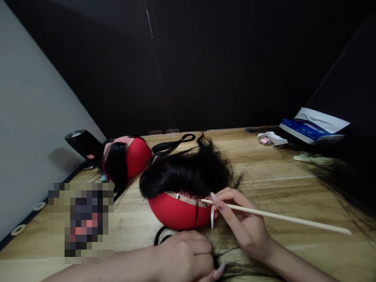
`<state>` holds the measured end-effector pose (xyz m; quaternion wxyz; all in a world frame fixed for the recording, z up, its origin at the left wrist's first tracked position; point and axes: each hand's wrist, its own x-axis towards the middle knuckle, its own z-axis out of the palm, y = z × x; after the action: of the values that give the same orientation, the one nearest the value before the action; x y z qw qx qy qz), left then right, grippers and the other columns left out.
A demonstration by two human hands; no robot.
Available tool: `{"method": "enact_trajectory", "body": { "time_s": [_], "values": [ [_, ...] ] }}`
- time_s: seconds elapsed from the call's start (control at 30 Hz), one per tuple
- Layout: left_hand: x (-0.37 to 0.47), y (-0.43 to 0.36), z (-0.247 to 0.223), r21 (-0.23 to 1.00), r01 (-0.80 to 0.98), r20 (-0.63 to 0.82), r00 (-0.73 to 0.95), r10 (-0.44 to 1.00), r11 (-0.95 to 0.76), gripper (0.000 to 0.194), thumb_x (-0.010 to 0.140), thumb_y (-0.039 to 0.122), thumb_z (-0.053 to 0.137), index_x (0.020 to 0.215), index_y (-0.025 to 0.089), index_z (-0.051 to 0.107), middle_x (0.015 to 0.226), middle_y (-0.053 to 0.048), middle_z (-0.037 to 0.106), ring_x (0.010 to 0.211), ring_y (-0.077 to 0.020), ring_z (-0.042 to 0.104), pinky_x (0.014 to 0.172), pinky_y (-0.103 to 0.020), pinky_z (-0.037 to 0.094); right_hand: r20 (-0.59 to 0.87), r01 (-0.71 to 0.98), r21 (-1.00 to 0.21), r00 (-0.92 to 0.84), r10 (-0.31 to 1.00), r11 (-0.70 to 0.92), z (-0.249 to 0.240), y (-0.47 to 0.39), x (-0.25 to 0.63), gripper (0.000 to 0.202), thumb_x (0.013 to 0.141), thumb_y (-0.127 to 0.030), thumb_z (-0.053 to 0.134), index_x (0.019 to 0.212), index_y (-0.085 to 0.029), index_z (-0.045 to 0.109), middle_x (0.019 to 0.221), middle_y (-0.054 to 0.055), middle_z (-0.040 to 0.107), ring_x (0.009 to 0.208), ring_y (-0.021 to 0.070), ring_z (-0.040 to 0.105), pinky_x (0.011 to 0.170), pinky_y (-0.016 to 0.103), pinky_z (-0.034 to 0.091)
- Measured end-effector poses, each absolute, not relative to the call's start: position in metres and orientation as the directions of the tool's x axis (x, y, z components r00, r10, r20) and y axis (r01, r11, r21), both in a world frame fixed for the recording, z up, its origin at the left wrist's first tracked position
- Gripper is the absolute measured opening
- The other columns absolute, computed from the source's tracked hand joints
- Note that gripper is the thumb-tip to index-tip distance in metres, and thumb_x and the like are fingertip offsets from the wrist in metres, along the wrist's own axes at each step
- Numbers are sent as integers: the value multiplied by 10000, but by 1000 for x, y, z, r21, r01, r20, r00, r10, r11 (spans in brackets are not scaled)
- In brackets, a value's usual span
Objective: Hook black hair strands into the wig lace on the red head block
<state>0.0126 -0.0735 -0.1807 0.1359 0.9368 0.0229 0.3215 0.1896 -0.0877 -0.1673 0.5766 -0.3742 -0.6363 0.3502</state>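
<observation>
A red dome [179,213] wearing a black hairpiece [188,172] sits at the middle of the table. Along the hairpiece's near edge runs a pale strip with pins. My right hand [243,223] pinches a thin wooden stick [293,220] near its left end, whose tip touches or nearly touches the strip. Below the dome, my left hand [188,256] is closed low over the table, its fingers curled; black strands lie beside it, and what it holds is hidden.
A second red dome [139,156] with black hair stands back left, near a black cylinder [84,145]. A tied hair bundle [169,147] lies behind. At right are a blue box [308,131], a small wrapped item [266,140] and loose hair [331,176]. A blurred patch covers the left.
</observation>
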Motion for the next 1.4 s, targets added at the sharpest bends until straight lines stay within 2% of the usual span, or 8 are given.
{"method": "enact_trajectory", "body": {
  "time_s": [0.37,0.8,1.13,1.4],
  "values": [
    [11,-74,-187,295,-52,582,802,136,-954,453,988,225,339,544,193,424,514,5,459,479,-120,371,492,-258,376,429,56,-899,-77,900,434,-167,-87,191,103,953,-247,535,895,-210,611,787,23,588,672,142,566,591,254,462],
    [13,-74,-184,283,-55,597,792,131,-957,476,997,242,325,528,194,396,500,8,448,469,-114,361,485,-243,369,374,-50,-927,-27,927,373,-152,-86,186,151,953,-298,551,867,-194,619,707,5,637,618,101,610,586,179,517],
    [13,-74,-185,282,-56,594,794,128,-958,479,994,236,332,524,190,412,497,6,456,471,-112,367,491,-243,373,452,30,-890,-75,889,455,-156,-84,190,166,956,-248,541,856,-182,656,774,24,622,703,117,608,648,215,493],
    [13,-74,-185,287,-58,585,801,127,-956,472,987,228,332,524,192,415,500,2,462,473,-118,368,481,-251,359,396,-90,-916,-65,916,390,-159,-84,189,154,968,-265,525,894,-191,638,766,2,629,682,91,605,637,173,507]
  ]
}}
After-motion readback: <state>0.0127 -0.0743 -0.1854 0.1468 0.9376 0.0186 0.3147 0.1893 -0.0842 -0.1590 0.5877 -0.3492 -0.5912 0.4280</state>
